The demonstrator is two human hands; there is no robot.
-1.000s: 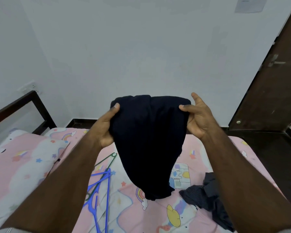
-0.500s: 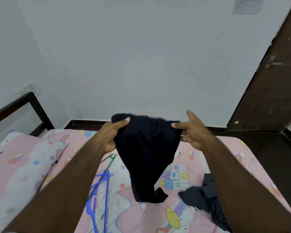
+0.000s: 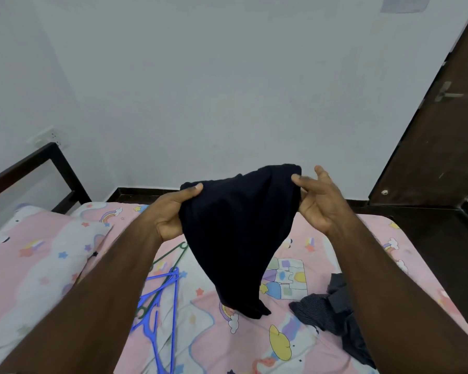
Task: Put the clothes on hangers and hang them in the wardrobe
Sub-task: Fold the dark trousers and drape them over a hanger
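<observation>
Both hands, left hand (image 3: 170, 214) and right hand (image 3: 319, 203), pinch the dark navy cloth garment (image 3: 235, 233) at its top edge between the fingers; the step looks like unfolding, and next needs a blue plastic hanger (image 3: 160, 300) from below the left fingers.

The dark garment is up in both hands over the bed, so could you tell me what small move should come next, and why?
Probably spread the two hands apart to open it out. The dark garment hangs bunched between the left hand and right hand, its bottom end resting on the bed. The blue hangers lie untouched, so it isn't ready for one.
</observation>
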